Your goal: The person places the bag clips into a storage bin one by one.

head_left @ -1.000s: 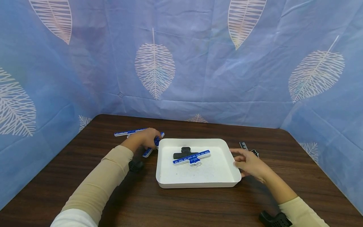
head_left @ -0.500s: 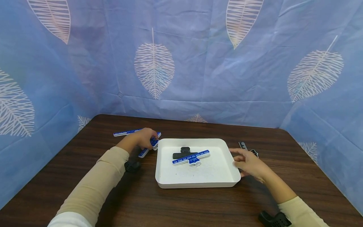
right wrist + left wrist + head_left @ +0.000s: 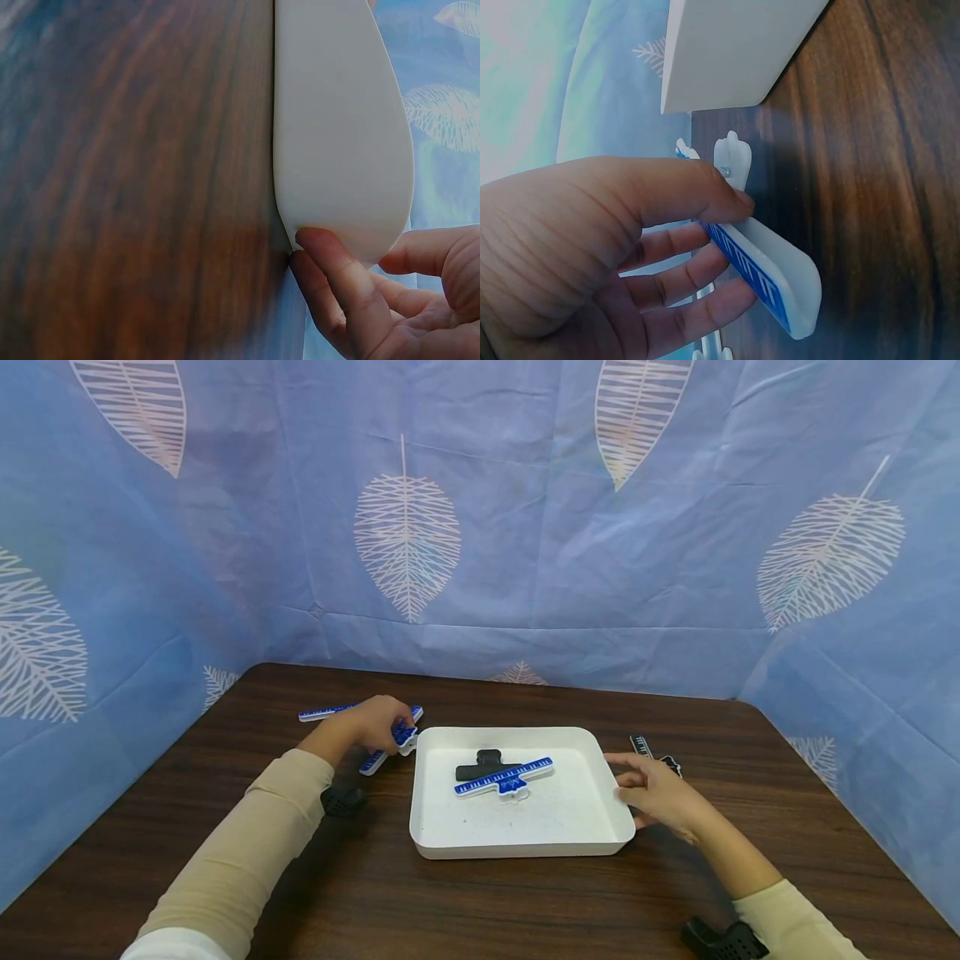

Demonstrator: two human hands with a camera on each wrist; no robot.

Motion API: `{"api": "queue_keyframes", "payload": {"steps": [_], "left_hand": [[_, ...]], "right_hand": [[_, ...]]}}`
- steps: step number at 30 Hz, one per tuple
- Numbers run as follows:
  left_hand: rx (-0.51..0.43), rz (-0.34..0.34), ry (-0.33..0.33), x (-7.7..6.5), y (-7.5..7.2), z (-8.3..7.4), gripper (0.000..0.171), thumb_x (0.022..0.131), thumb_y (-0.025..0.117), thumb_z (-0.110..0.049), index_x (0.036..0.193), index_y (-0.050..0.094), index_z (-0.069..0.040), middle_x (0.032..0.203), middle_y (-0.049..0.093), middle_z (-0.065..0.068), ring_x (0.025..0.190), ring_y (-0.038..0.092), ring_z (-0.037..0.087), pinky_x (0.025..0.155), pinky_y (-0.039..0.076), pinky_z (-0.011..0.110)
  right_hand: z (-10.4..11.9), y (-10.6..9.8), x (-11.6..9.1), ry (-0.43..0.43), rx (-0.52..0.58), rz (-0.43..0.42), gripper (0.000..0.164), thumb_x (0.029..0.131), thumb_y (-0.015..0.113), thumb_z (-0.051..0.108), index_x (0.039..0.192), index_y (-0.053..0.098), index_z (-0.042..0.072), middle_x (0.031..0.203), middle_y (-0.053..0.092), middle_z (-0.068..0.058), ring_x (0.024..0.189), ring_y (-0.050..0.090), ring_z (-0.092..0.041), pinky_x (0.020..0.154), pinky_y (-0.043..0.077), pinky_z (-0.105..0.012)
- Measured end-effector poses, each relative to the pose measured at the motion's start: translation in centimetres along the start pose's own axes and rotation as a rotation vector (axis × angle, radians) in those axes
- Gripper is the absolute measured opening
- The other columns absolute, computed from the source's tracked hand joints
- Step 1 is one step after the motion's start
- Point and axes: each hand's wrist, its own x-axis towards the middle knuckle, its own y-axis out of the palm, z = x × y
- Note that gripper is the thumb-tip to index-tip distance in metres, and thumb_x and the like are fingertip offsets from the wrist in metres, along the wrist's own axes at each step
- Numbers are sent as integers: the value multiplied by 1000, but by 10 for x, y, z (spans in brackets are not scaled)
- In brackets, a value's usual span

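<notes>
Left hand (image 3: 375, 722) pinches a blue clip (image 3: 406, 735) beside the tray (image 3: 525, 852)

Thumb and fingers hold the blue clip near its handle, just off the tray's left side; whether it touches the surface (image 3: 420, 910) I cannot tell. The right hand (image 3: 660, 789) grips the tray's right wall. The blue clip looks like stiff, light plastic, not fragile, but smooth enough to swivel in a fingertip pinch. The bar's middle should balance best; held by one end, it would probably tip. Squeezing the handle could spring it open.
</notes>
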Motion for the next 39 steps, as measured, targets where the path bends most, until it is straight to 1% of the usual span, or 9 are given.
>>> {"api": "queue_keyframes", "payload": {"steps": [7,12,17,20,22,24,27,30,39], "left_hand": [[10,-21,13,-6,-7,3,45,76,79,-6,119,65,-8,115,59,15,87,60,26,55,56,29],[-9,-33,12,-12,-14,5,45,76,78,-4,119,65,-8,117,58,16,86,59,26,57,55,30],[-23,-55,22,-17,-19,8,47,75,78,-3,120,65,-7,119,57,17,90,59,28,60,56,31],[-30,-67,23,-20,-20,10,46,75,79,-2,119,65,-7,121,57,19,94,58,29,65,58,35],[-25,-73,21,-21,-21,11,46,75,79,-2,119,65,-7,122,57,19,99,58,31,73,58,41],[-7,-76,22,-21,-21,13,45,75,79,-3,118,66,-8,122,57,18,103,57,32,80,56,45],[12,-82,21,-22,-21,15,44,75,80,-5,116,66,-9,121,58,17,107,56,33,88,52,50],[11,-81,17,-23,-20,17,42,75,80,-5,115,67,-10,119,58,16,105,56,32,88,52,50],[25,-96,50,-31,-24,14,42,74,81,-5,114,68,-9,117,59,16,103,58,34,85,54,49]], "right_hand": [[0,0,0,1,3,1,61,96,51,-2,149,21,-9,119,56,-32,92,66,-34,67,58,-50],[0,0,0,2,4,0,61,96,50,-2,149,21,-9,119,56,-32,92,66,-35,67,58,-50],[0,0,0,4,1,-2,61,97,51,-2,149,20,-9,120,56,-32,92,66,-35,67,58,-50],[0,0,0,3,-1,-2,61,97,51,-2,149,20,-9,120,56,-33,93,66,-35,67,58,-50],[0,0,0,2,-1,-1,61,97,51,-2,149,20,-9,120,56,-33,93,66,-35,67,58,-50],[0,0,0,1,1,0,61,97,50,-2,149,20,-9,120,56,-33,93,66,-35,67,58,-50],[0,0,0,2,0,-1,61,97,50,-2,149,20,-9,119,56,-32,93,66,-35,67,58,-50],[0,0,0,3,-2,-3,61,97,51,-2,149,20,-9,119,56,-32,92,66,-35,67,58,-49],[1,0,-1,-3,-4,1,62,97,51,-1,149,19,-10,119,56,-32,92,66,-35,67,58,-49]]}}
